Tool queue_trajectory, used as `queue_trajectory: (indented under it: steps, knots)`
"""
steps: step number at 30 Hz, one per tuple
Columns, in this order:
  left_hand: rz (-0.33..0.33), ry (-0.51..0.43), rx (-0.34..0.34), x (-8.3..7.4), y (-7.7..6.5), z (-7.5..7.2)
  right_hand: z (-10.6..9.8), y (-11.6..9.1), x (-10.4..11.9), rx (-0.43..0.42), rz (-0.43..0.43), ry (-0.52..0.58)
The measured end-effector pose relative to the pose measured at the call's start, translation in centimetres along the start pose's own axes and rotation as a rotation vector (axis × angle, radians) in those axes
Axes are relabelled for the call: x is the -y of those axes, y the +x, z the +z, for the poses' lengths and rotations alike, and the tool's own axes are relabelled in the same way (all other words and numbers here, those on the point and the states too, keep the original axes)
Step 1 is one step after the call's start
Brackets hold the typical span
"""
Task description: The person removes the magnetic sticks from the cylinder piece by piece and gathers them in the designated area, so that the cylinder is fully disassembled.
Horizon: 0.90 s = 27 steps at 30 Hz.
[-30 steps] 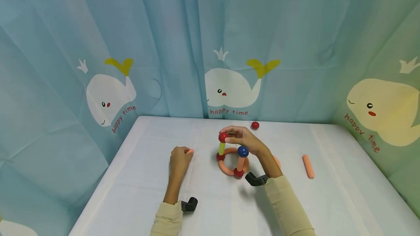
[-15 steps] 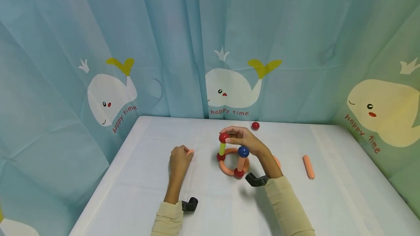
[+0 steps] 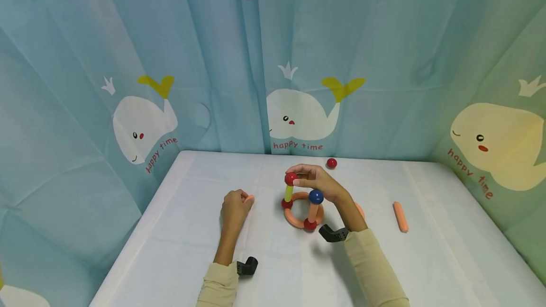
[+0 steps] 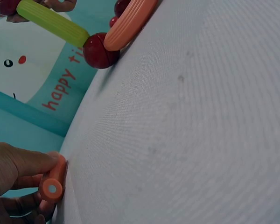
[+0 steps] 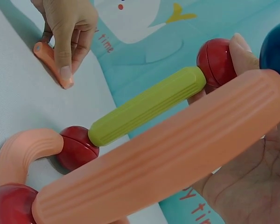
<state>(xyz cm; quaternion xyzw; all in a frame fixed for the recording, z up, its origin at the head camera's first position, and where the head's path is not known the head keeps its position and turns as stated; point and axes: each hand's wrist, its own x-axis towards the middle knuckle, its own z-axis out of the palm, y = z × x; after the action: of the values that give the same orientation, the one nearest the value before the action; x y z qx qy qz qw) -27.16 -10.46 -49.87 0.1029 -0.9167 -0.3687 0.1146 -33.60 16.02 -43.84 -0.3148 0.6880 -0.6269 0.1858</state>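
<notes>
Ring: the orange ring [image 3: 293,221] lies flat on the table [image 3: 273,259] and serves as landmark; two posts rise from red balls set in it.
Right hand: above the ring's far left side, the right hand [image 3: 317,181] pinches the top red ball [image 3: 291,179] between thumb and fingers.
Green rod: the green rod [image 3: 288,193] stands nearly upright under that ball; a light, straight-down hold seems best, since a sideways push could tip it.
Left hand: left of the ring, the left hand [image 3: 234,206] has thumb and fingers clamped on an orange piece [image 5: 51,65] close to the table. The pale disc in its end seems best left uncovered.
Blue ball: the blue ball [image 3: 316,197] tops the post at the ring's near right; the right wrist probably needs to clear it.
Spares: right of the ring lies a loose orange rod [image 3: 400,217]; beyond the ring, a loose red ball [image 3: 332,163].
</notes>
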Motion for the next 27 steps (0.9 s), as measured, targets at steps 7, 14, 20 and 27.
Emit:
queue_trajectory:
  steps: [7, 14, 20, 27]
  knots:
    - [0.111, -0.009, -0.045, -0.9, 0.3, 0.1, -0.3, 0.0, 0.4, 0.005, -0.006, -0.009]
    - [0.365, -0.189, 0.098, -3.0, -0.2, 0.8, -0.2, -0.2, 0.7, -0.003, 0.014, -0.021]
    - [0.414, -0.271, 0.168, -4.4, -1.1, 2.3, 0.0, -0.1, 1.1, -0.013, -0.001, -0.128]
    - [0.401, -0.33, 0.161, -5.3, -1.6, 3.2, 0.1, 0.3, 1.6, 0.028, -0.042, -0.138]
